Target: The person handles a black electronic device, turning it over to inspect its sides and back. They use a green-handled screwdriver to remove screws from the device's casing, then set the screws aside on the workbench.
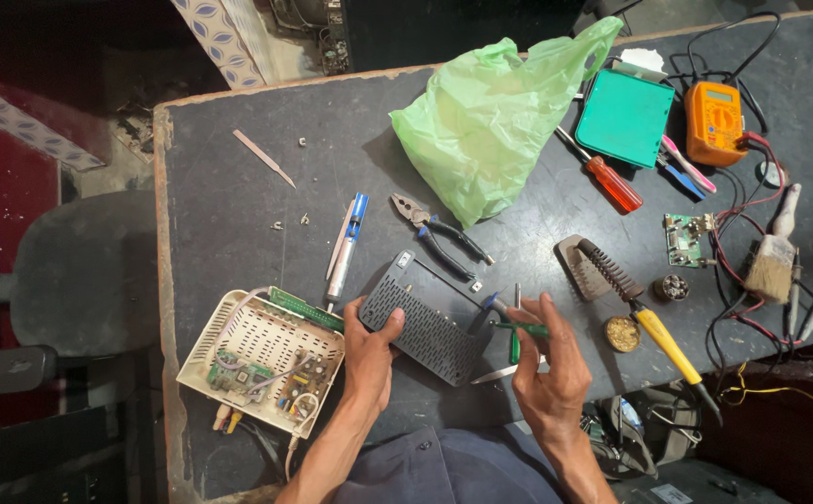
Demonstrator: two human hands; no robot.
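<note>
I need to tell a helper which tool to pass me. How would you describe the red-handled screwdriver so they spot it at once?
Start at the crumpled green plastic bag at the far side of the dark worktable. Just to its right lies a flat teal box, and the screwdriver with the translucent red handle lies slanted against that box's near left corner. Nothing else there has a red handle; the blue-handled cutters beside it are smaller.

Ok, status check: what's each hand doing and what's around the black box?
Left hand gripping black vented box by its near edge. Right hand holding green-handled tool beside box. Pliers just behind box, open white casing to its left.
</note>
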